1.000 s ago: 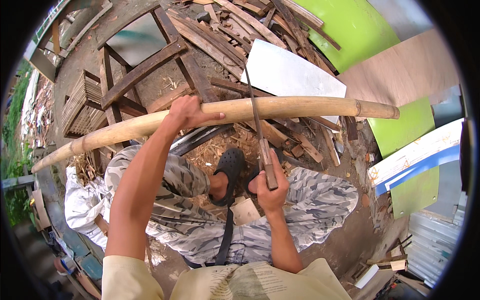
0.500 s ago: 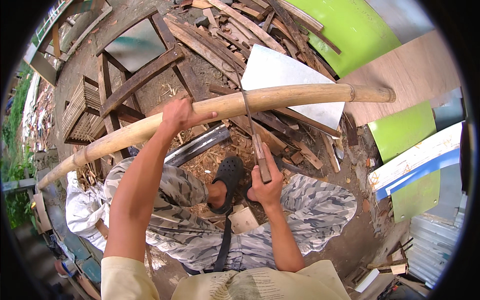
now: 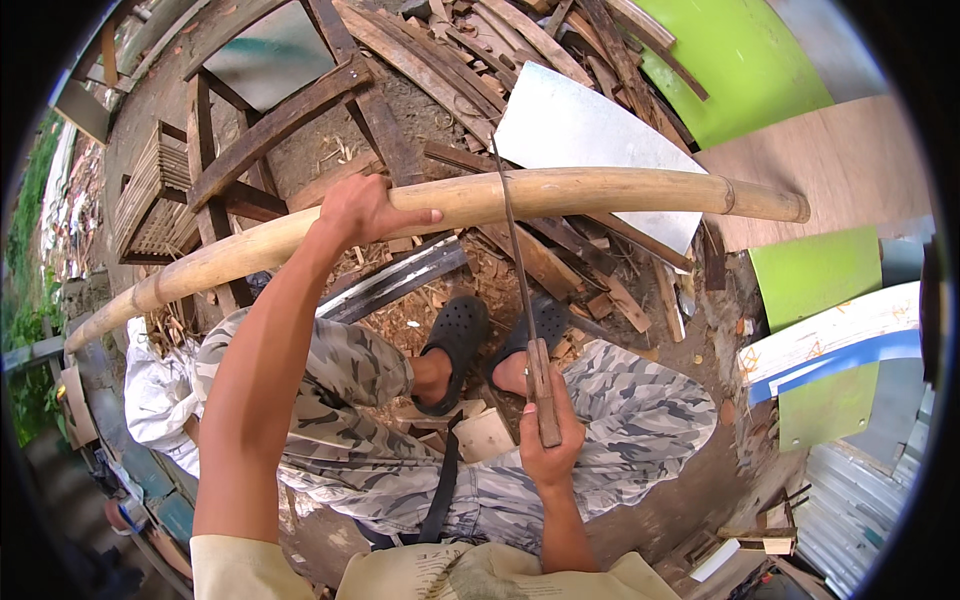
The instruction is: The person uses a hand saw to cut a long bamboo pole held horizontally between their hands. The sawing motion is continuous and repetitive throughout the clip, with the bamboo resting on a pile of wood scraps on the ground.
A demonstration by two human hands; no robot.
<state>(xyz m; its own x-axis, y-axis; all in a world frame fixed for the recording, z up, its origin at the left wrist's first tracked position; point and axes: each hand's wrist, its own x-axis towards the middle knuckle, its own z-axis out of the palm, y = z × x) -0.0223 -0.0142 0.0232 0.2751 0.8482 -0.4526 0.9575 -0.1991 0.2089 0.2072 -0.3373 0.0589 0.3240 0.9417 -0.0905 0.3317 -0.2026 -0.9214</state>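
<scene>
A long, slightly curved bamboo pole point(image 3: 620, 190) stretches across in front of me from lower left to upper right. My left hand point(image 3: 362, 212) is wrapped over it left of its middle, thumb lying along the pole toward the right. My right hand point(image 3: 552, 445) grips the wooden handle of a handsaw point(image 3: 542, 390) near my right knee. The saw's narrow dark blade points away from me and crosses the pole a little right of my left hand. How deep the blade sits in the bamboo, I cannot tell.
A dark wooden frame point(image 3: 280, 130) and a slatted wooden crate point(image 3: 155, 195) stand at the far left. Scrap wood point(image 3: 440, 70) is heaped beyond the pole, beside a white sheet point(image 3: 590, 130). Green panels point(image 3: 720, 70) and plywood point(image 3: 830, 165) lie at right. My clogs point(image 3: 455, 345) rest among wood chips.
My right hand has drawn the saw back toward my body, so more of the blade shows on the near side of the pole. My left hand keeps its hold on the bamboo.
</scene>
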